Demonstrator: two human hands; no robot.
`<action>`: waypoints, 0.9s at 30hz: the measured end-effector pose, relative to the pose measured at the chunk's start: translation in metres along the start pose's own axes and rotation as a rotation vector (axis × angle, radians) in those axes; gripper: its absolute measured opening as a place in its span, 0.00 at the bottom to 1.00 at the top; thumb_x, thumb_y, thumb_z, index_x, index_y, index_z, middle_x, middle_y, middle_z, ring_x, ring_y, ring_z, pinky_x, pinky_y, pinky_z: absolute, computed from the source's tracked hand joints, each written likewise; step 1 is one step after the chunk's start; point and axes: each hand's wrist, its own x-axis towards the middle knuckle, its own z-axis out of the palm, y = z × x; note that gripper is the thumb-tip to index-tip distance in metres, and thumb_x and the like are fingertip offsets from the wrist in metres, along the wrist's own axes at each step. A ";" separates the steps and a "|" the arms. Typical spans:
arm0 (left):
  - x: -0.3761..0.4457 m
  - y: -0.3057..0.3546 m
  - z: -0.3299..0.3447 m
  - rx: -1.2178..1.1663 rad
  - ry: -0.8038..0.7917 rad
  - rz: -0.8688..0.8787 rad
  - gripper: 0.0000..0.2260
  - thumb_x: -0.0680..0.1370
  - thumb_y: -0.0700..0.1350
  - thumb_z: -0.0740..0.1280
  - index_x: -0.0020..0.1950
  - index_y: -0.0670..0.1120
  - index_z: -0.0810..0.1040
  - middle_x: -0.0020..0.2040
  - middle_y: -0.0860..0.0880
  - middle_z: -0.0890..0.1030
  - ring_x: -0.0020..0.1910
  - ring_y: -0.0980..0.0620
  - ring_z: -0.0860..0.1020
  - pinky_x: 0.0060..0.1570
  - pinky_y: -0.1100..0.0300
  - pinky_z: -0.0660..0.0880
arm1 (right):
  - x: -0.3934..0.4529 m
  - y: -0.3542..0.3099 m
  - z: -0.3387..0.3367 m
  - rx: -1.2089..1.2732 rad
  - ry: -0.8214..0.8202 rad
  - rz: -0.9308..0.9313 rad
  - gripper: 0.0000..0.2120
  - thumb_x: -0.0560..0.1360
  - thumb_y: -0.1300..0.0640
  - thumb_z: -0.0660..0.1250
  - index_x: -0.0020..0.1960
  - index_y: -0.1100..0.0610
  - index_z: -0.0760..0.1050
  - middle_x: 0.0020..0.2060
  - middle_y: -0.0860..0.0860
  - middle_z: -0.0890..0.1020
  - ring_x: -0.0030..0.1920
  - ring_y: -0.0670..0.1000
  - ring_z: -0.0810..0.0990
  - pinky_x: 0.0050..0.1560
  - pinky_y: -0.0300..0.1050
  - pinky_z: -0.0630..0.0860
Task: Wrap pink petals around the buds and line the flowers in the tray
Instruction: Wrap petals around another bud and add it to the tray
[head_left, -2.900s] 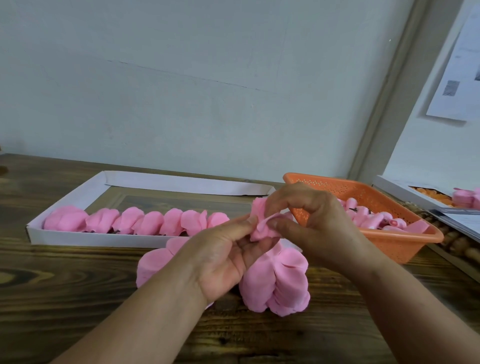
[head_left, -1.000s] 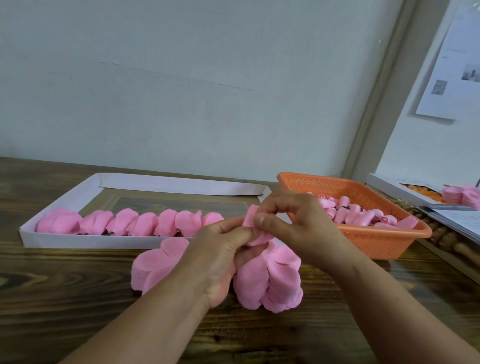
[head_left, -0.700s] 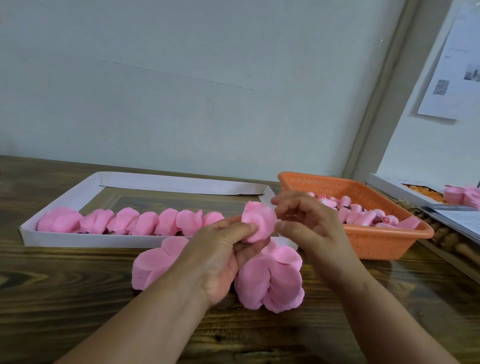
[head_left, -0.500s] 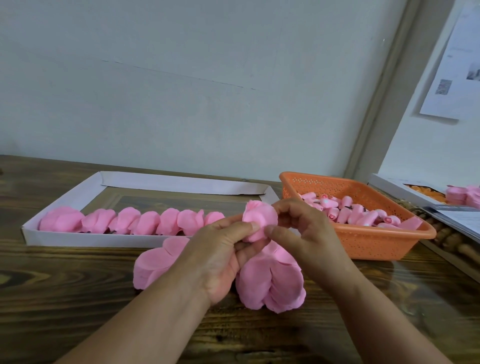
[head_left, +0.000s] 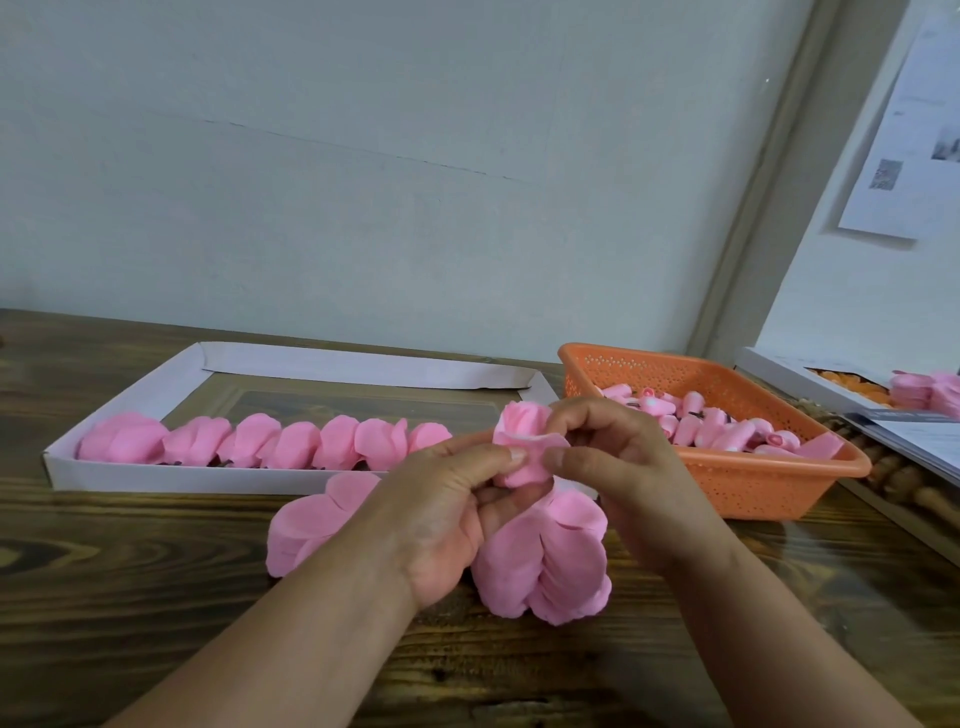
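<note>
A pink flower, a bud partly wrapped in petals, is held above the table between both hands. My left hand pinches it from the left with thumb and fingers. My right hand pinches its outer petal from the right. Stacks of loose pink petals lie on the wood under my hands, and another stack of petals lies to the left. A row of several finished pink flowers lines the front of the white cardboard tray. The orange basket holds many pink buds.
The dark wooden table runs to a pale wall behind the tray. At the far right a second white box holds orange pieces, with pink petals beside it and papers in front. A sheet hangs on the right wall.
My right hand let go of the flower for a moment, then came back and now pinches a petal against it. My left hand kept hold throughout.
</note>
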 end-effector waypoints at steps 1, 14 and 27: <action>0.000 0.000 0.000 -0.006 0.003 -0.007 0.08 0.75 0.31 0.63 0.49 0.32 0.81 0.46 0.39 0.85 0.42 0.50 0.84 0.41 0.60 0.82 | 0.000 0.000 -0.001 0.013 0.007 0.008 0.02 0.66 0.64 0.69 0.37 0.59 0.77 0.34 0.52 0.79 0.38 0.50 0.77 0.40 0.41 0.75; -0.001 0.000 0.001 -0.001 -0.009 -0.035 0.10 0.76 0.31 0.63 0.54 0.34 0.80 0.47 0.38 0.84 0.43 0.49 0.85 0.45 0.59 0.82 | 0.000 0.000 0.009 -0.193 0.257 -0.009 0.07 0.72 0.63 0.70 0.35 0.63 0.78 0.27 0.48 0.78 0.30 0.43 0.75 0.34 0.36 0.72; 0.001 0.001 -0.001 0.013 0.003 0.004 0.07 0.75 0.31 0.64 0.50 0.34 0.80 0.42 0.41 0.84 0.42 0.50 0.84 0.43 0.59 0.82 | 0.004 -0.006 0.013 -0.421 0.332 0.024 0.07 0.67 0.67 0.72 0.32 0.62 0.77 0.24 0.51 0.76 0.26 0.44 0.70 0.28 0.36 0.68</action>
